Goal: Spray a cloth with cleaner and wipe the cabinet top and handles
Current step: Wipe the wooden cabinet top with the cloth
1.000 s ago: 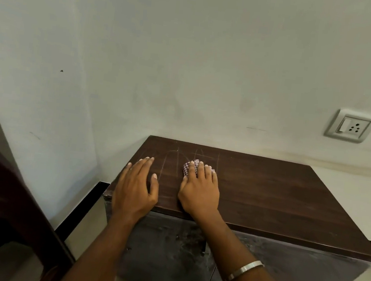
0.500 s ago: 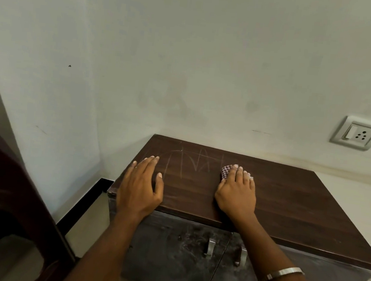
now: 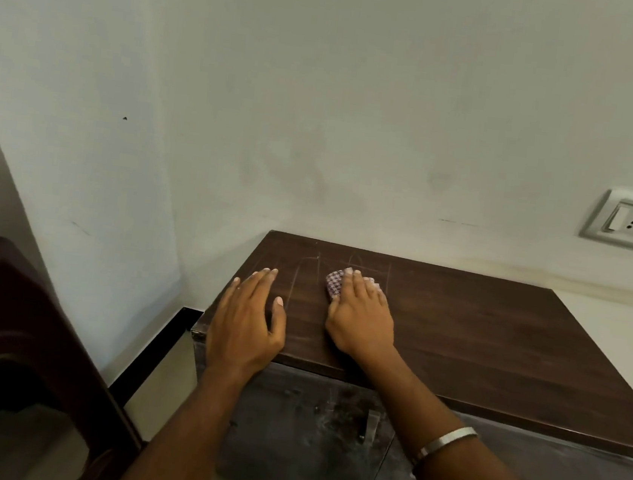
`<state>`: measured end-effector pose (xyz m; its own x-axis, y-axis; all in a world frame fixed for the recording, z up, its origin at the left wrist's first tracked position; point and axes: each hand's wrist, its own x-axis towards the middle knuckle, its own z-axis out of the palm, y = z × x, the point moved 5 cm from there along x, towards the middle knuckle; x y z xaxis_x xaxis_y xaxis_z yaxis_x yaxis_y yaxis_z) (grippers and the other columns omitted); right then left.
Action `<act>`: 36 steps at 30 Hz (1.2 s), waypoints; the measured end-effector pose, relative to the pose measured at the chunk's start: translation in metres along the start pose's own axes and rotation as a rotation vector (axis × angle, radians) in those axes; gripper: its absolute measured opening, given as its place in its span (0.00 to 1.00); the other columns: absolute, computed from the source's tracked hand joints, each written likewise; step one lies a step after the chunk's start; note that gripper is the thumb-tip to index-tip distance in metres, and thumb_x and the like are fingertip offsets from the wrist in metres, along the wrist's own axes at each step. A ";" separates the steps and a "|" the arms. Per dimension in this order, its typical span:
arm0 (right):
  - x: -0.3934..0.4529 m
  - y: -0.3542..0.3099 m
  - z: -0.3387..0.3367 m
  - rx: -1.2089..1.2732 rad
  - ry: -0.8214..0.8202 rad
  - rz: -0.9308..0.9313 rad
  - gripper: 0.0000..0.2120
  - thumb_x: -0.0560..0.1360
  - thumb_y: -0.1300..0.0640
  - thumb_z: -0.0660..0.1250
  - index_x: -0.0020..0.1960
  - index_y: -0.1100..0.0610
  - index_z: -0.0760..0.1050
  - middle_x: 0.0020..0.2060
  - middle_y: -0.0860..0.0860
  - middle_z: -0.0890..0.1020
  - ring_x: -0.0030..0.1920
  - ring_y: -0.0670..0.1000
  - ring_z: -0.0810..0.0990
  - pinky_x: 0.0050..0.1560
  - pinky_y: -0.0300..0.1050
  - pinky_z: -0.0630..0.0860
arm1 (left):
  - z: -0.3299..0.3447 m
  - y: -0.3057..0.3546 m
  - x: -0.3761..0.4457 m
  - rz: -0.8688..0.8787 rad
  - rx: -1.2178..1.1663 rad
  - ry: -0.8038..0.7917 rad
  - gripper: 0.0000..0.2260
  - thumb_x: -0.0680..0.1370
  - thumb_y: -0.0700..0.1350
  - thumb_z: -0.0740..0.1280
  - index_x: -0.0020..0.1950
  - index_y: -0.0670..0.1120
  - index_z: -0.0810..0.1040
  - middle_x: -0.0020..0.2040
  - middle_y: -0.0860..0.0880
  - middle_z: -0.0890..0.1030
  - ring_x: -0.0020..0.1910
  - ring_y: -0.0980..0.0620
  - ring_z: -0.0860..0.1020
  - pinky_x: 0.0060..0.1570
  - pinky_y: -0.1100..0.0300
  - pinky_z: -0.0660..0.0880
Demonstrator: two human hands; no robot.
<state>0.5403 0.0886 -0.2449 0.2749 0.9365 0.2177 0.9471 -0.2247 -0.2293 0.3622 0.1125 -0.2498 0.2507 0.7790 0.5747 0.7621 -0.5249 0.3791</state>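
Note:
A low cabinet with a dark brown wooden top (image 3: 493, 339) stands against the wall. My right hand (image 3: 363, 316) lies flat on the left part of the top, pressing a small checked cloth (image 3: 335, 283) that peeks out beyond the fingers. My left hand (image 3: 248, 319) rests flat on the top's front left corner, fingers straight. One metal handle (image 3: 370, 425) shows on the dark cabinet front below; my right forearm hides the area beside it. No cleaner bottle is in view.
A dark brown plastic chair (image 3: 21, 324) stands at the left, close to the cabinet. A wall socket (image 3: 630, 220) sits on the wall at the right. Pale floor shows between chair and cabinet.
My right hand slid the cloth to the right across the top, then back to the left. My left hand stayed on the front left corner.

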 end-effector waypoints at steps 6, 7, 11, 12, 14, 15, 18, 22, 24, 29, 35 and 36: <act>-0.004 0.101 -0.027 -0.076 0.001 0.249 0.28 0.82 0.49 0.45 0.79 0.59 0.47 0.78 0.57 0.53 0.78 0.57 0.51 0.77 0.53 0.48 | 0.001 0.001 0.000 0.006 -0.007 0.006 0.26 0.78 0.55 0.51 0.72 0.47 0.69 0.70 0.48 0.73 0.70 0.50 0.70 0.74 0.53 0.60; -0.004 0.106 -0.029 -0.081 0.000 0.274 0.28 0.82 0.49 0.46 0.79 0.59 0.47 0.78 0.57 0.53 0.78 0.57 0.51 0.77 0.53 0.48 | 0.001 0.001 0.000 0.006 -0.005 0.007 0.26 0.78 0.55 0.51 0.72 0.47 0.69 0.70 0.48 0.73 0.70 0.50 0.70 0.74 0.53 0.60; 0.000 0.095 -0.025 -0.105 0.018 0.342 0.29 0.81 0.50 0.46 0.78 0.61 0.46 0.78 0.58 0.52 0.78 0.58 0.50 0.77 0.55 0.46 | 0.002 0.001 -0.001 0.009 0.007 0.012 0.27 0.77 0.56 0.49 0.73 0.47 0.69 0.71 0.48 0.73 0.71 0.51 0.69 0.74 0.53 0.60; 0.003 0.086 -0.022 -0.097 0.023 0.331 0.29 0.81 0.50 0.46 0.78 0.61 0.46 0.78 0.58 0.52 0.78 0.58 0.50 0.77 0.55 0.46 | 0.003 0.001 -0.001 0.013 0.011 0.014 0.27 0.77 0.56 0.49 0.73 0.47 0.69 0.71 0.48 0.73 0.71 0.51 0.69 0.74 0.53 0.60; 0.010 0.059 -0.014 -0.073 0.020 0.252 0.29 0.81 0.50 0.46 0.78 0.61 0.47 0.78 0.58 0.52 0.78 0.58 0.50 0.77 0.55 0.46 | 0.003 0.001 0.000 0.017 0.011 0.020 0.27 0.77 0.56 0.50 0.73 0.47 0.69 0.71 0.49 0.73 0.71 0.51 0.69 0.74 0.53 0.59; 0.013 0.042 -0.009 -0.060 0.011 0.200 0.29 0.81 0.49 0.46 0.78 0.61 0.47 0.78 0.58 0.52 0.78 0.58 0.49 0.77 0.55 0.46 | 0.002 0.001 0.000 0.018 0.010 0.022 0.27 0.77 0.55 0.50 0.73 0.47 0.69 0.71 0.49 0.72 0.72 0.51 0.68 0.74 0.53 0.59; 0.021 -0.001 0.006 -0.019 -0.006 0.058 0.29 0.81 0.48 0.46 0.79 0.59 0.47 0.78 0.57 0.52 0.78 0.57 0.49 0.78 0.54 0.46 | 0.000 0.002 -0.001 0.035 0.020 0.038 0.26 0.78 0.54 0.52 0.74 0.47 0.68 0.72 0.49 0.71 0.73 0.52 0.66 0.75 0.52 0.57; 0.026 -0.003 0.008 -0.011 -0.018 -0.029 0.29 0.81 0.48 0.47 0.79 0.58 0.49 0.78 0.55 0.55 0.78 0.55 0.52 0.77 0.52 0.47 | -0.001 0.003 0.000 0.059 0.045 0.044 0.27 0.78 0.52 0.52 0.76 0.46 0.63 0.76 0.49 0.63 0.77 0.53 0.58 0.77 0.51 0.52; 0.028 0.019 0.002 -0.013 -0.019 0.003 0.28 0.81 0.48 0.47 0.79 0.57 0.49 0.78 0.55 0.55 0.78 0.55 0.52 0.77 0.51 0.47 | -0.001 0.001 0.000 0.057 0.044 0.041 0.27 0.78 0.52 0.52 0.77 0.46 0.60 0.78 0.50 0.61 0.77 0.54 0.56 0.77 0.51 0.51; 0.028 0.102 -0.022 -0.067 -0.010 0.233 0.29 0.81 0.48 0.47 0.79 0.58 0.49 0.78 0.56 0.54 0.78 0.57 0.52 0.77 0.53 0.48 | 0.001 0.001 0.001 0.060 0.038 0.036 0.28 0.79 0.52 0.52 0.78 0.47 0.58 0.78 0.50 0.59 0.78 0.54 0.54 0.77 0.51 0.52; 0.033 0.101 -0.022 -0.109 0.004 0.352 0.29 0.81 0.49 0.47 0.78 0.60 0.48 0.78 0.57 0.53 0.78 0.59 0.51 0.77 0.55 0.47 | 0.001 0.002 0.000 0.069 0.037 0.042 0.27 0.79 0.52 0.52 0.77 0.46 0.60 0.78 0.50 0.60 0.77 0.54 0.56 0.76 0.50 0.54; 0.035 0.089 -0.019 -0.110 0.001 0.333 0.29 0.81 0.49 0.47 0.78 0.60 0.48 0.78 0.57 0.53 0.78 0.59 0.50 0.77 0.56 0.47 | 0.001 0.001 0.000 0.072 0.037 0.044 0.27 0.79 0.52 0.52 0.77 0.46 0.61 0.78 0.50 0.61 0.77 0.54 0.56 0.76 0.51 0.54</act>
<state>0.6378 0.0964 -0.2401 0.5720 0.8066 0.1490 0.8175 -0.5457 -0.1844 0.3641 0.1124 -0.2502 0.2800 0.7233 0.6313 0.7644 -0.5658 0.3092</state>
